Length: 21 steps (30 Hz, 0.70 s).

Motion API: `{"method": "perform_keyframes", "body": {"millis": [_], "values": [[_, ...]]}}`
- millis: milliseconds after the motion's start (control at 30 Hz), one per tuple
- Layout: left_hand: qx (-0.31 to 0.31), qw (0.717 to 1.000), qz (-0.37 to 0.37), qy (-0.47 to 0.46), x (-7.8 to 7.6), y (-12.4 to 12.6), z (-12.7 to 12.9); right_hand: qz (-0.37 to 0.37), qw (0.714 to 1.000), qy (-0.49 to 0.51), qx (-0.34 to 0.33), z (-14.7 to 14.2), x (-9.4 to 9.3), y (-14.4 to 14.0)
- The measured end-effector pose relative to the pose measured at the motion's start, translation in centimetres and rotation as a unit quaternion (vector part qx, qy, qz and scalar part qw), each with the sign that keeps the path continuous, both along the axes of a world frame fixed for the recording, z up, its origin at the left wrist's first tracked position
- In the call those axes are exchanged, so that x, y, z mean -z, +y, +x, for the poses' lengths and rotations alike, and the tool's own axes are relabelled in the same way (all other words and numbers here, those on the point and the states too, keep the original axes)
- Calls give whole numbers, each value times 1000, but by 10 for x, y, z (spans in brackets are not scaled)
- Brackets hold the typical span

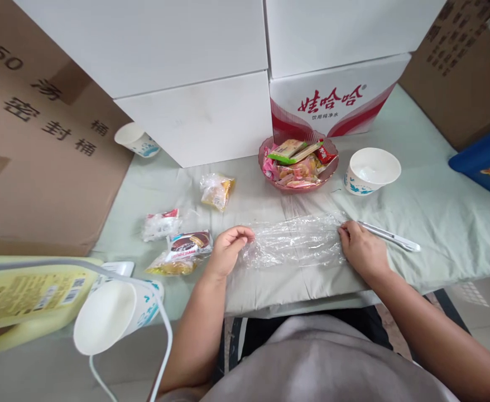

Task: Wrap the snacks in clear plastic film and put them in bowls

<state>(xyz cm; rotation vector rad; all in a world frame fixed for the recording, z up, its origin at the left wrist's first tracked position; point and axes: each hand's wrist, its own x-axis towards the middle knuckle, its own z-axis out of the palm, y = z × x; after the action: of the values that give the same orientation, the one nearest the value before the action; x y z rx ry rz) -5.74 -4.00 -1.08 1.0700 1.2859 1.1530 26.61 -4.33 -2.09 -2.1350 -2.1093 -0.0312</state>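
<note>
A crumpled sheet of clear plastic wrap (297,241) lies flat on the pale green cloth in front of me. My left hand (227,250) pinches its left end between curled fingers. My right hand (362,248) presses down on its right end. A white utility knife (389,237) lies on the cloth just beyond my right hand. Behind the wrap stands a pink glass bowl (270,149) filled with wrapped snacks.
A white paper bowl (373,170) sits right of the pink bowl. Loose snack packets (188,245) (216,191) (160,224) lie to the left. White cartons (198,117) and brown cardboard boxes (39,139) wall the back. A paper cup (113,315) lies tipped near left.
</note>
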Motion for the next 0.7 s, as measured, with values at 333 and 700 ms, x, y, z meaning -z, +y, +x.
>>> {"method": "perform_keyframes", "body": {"millis": [333,700], "values": [[-19,999,-8,-42,1,0,11,0,1000,3,3,1,2,-1],[-50,996,31,62,0,0,18,8,1000,3,4,0,2,0]]}}
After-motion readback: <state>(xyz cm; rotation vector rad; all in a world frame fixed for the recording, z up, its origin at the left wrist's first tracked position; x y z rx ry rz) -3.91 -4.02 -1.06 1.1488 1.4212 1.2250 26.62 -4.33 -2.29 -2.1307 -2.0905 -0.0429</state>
